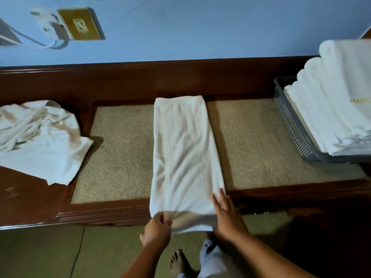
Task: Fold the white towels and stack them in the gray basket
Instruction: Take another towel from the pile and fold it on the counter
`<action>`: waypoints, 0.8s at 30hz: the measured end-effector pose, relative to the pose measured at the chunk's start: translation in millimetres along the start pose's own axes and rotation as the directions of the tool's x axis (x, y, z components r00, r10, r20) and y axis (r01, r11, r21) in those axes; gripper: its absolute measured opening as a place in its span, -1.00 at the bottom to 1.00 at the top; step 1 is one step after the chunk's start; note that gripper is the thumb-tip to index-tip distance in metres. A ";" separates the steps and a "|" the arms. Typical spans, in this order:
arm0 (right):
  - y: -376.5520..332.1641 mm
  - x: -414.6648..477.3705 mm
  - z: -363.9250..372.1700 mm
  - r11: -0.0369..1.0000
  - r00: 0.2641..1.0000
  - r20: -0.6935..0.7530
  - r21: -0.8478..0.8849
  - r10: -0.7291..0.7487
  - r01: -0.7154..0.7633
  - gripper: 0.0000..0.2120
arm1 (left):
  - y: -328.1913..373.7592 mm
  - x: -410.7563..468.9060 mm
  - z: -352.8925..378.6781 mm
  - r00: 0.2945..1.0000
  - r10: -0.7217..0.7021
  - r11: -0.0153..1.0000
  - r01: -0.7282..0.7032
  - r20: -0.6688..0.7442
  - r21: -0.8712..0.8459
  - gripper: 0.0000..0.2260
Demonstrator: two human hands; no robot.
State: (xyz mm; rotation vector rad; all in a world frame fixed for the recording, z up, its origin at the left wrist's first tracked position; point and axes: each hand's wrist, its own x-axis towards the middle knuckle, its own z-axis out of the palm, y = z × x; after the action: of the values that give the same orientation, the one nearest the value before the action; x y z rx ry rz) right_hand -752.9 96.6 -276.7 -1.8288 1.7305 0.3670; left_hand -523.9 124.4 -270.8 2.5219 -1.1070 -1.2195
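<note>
Left hand point(157, 227) pinches the folded towel point(186, 157); right hand point(226, 215), apparently flat, rests on its near corner.

A guest room, hotel-style, is what is being shown here. A pale blue wall point(200, 27) is seen at the back, fitted with a brass socket plate point(81, 24) and a white plug point(50, 23) with its cable hanging. Below it, a dark polished wooden bench point(140, 77) is run along the wall, and a beige carpet-like panel point(120, 147) is set into its top. White towels are found in bulk: a folded stack point(331, 97) is piled in a gray basket point(291, 125), gold lettering point(361, 100) is stitched on one, a spread towel point(184, 147) is laid across the panel, and a crumpled heap point(40, 133) is left at the view's left. Olive flooring point(40, 251) is trodden by a bare foot point(177, 261).
</note>
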 end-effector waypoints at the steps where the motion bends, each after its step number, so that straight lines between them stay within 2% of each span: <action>1: 1.6 -2.1 1.7 1.000 1.000 0.001 0.006 0.000 0.000 -0.12 | -0.6 0.3 0.1 1.000 0.001 1.000 -0.001 0.001 -0.004 -0.91; 8: -2.3 -11.0 5.8 0.987 0.988 -0.151 0.157 0.039 -0.015 -0.32 | -11.1 13.4 7.8 0.999 -0.007 0.990 0.011 0.032 -0.142 -0.85; 11: -3.9 -7.6 12.2 0.957 0.970 -0.204 0.281 0.132 -0.071 -0.53 | -15.5 19.8 13.4 0.999 -0.026 0.984 0.032 0.041 -0.176 -0.91; 12: -5.4 -5.9 11.9 0.912 0.956 -0.180 0.382 0.233 -0.150 -0.62 | -17.3 20.6 15.3 0.999 -0.028 0.980 0.035 0.038 -0.195 -0.93; 13: -7.3 -3.0 9.9 0.821 0.926 -0.128 0.516 0.355 -0.243 -0.70 | -19.4 22.0 17.3 0.998 -0.053 0.974 0.059 0.036 -0.220 -0.95; 15: -5.7 7.3 11.1 0.572 0.848 -0.008 0.742 0.530 -0.350 -0.81 | -21.4 22.7 19.6 0.989 -0.151 0.943 0.143 -0.003 -0.300 -0.94; 17: 0.1 16.2 13.9 0.368 0.810 0.092 0.857 0.579 -0.360 -0.75 | -18.9 20.6 17.1 0.957 -0.277 0.884 0.217 -0.089 -0.415 -0.80; 19: 5.8 21.7 16.6 0.246 0.795 0.228 0.871 0.562 -0.425 -0.52 | -15.8 18.1 13.3 0.941 -0.328 0.795 0.230 -0.079 -0.562 -0.57; 22: 9.5 24.0 20.7 0.249 0.806 0.329 0.834 0.492 -0.493 -0.38 | -12.5 14.7 7.8 0.960 -0.273 0.690 0.242 0.065 -0.682 -0.37; 24: 12.5 23.9 25.5 0.308 0.833 0.292 0.830 0.471 -0.465 -0.40 | -16.0 15.2 6.1 0.963 -0.235 0.707 0.261 0.129 -0.658 -0.36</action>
State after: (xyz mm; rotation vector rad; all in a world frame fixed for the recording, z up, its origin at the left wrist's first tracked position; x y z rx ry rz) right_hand -757.3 92.3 -313.3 -0.5144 1.8851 -0.3271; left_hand -513.2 127.0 -290.9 2.1002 -0.2202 -1.4027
